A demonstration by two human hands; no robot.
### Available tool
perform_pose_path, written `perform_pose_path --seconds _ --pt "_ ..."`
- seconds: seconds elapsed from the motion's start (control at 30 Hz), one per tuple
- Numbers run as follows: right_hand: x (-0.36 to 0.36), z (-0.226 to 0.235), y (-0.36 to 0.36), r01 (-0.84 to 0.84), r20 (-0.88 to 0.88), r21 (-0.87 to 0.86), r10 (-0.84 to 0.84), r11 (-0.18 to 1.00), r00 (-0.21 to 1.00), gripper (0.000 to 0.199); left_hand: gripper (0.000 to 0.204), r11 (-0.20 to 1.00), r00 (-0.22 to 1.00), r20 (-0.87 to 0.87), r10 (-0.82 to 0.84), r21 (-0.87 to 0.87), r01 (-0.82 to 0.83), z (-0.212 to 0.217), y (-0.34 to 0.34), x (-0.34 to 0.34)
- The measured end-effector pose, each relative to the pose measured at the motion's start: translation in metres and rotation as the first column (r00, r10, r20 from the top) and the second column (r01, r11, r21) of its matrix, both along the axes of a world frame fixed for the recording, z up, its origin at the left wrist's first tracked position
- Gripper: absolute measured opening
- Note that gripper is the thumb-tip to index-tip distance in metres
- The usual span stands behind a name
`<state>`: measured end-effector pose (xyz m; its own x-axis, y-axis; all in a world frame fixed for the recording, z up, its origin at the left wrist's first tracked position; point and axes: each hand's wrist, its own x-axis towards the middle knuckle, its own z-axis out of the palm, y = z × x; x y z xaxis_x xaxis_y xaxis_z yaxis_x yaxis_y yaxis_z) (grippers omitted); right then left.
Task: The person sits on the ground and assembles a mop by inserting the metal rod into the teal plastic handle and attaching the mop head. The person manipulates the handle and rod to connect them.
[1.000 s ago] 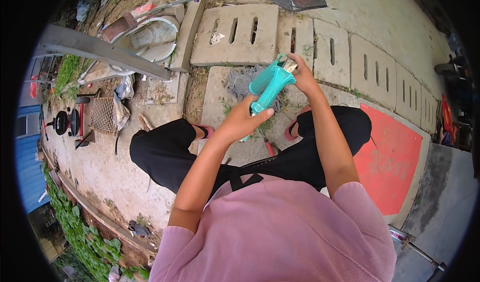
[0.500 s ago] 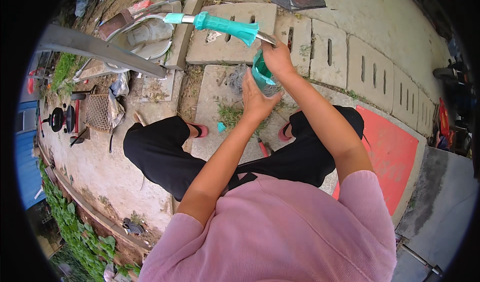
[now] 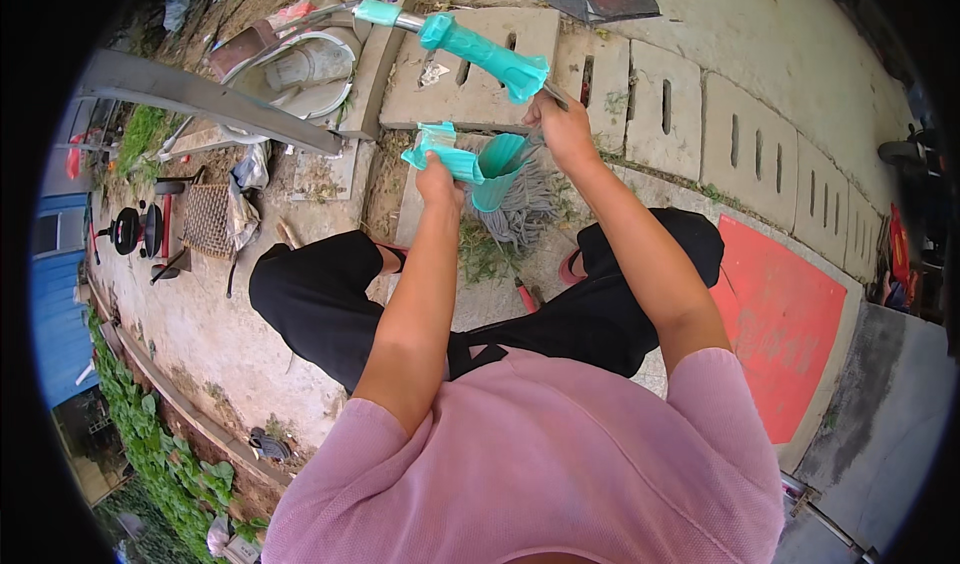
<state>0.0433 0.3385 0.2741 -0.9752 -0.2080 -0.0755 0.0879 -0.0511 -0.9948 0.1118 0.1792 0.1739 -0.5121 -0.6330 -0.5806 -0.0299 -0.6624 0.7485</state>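
My right hand (image 3: 562, 132) is closed around the metal pole of a twist mop, just below the teal plastic grip sleeve (image 3: 485, 59). The pole slants up and to the left, with another teal piece (image 3: 377, 12) at its far end. In my left hand (image 3: 438, 179) is a broken teal plastic cup (image 3: 495, 172), its wide mouth turned toward the right and its torn end sticking out on the left. Beneath the cup, grey mop strings (image 3: 525, 212) hang over the paving. Whether the cup still encloses the pole cannot be made out.
A red-handled tool (image 3: 525, 296) lies between my feet. Slotted concrete slabs (image 3: 665, 109) run to the right, beside a red board (image 3: 775, 319). A grey metal beam (image 3: 200, 99) and a white basin (image 3: 300, 74) stand at left, near a woven seat (image 3: 207, 221).
My left hand has moved left and tipped the teal cup from upright onto its side. The pole in my right hand has shifted slightly right, and more grey mop strings show.
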Motion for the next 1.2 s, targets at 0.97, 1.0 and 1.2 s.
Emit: perform_pose_path --seconds 0.97,1.0,1.2 --pt "-0.009 -0.022 0.002 0.426 0.186 0.135 -0.446 0.894 0.876 0.035 0.035 0.738 0.844 -0.523 -0.119 0.522 0.428 0.041 0.07 0.023" --pt "-0.013 -0.021 0.002 0.431 0.203 0.125 -0.449 0.893 0.87 0.035 0.038 0.776 0.86 -0.484 -0.159 0.478 0.412 0.045 0.069 0.025" --pt "-0.042 -0.047 0.04 0.556 0.361 -0.059 -0.501 0.829 0.786 0.032 0.04 0.801 0.732 -0.589 -0.344 0.223 0.556 0.051 0.051 0.066"
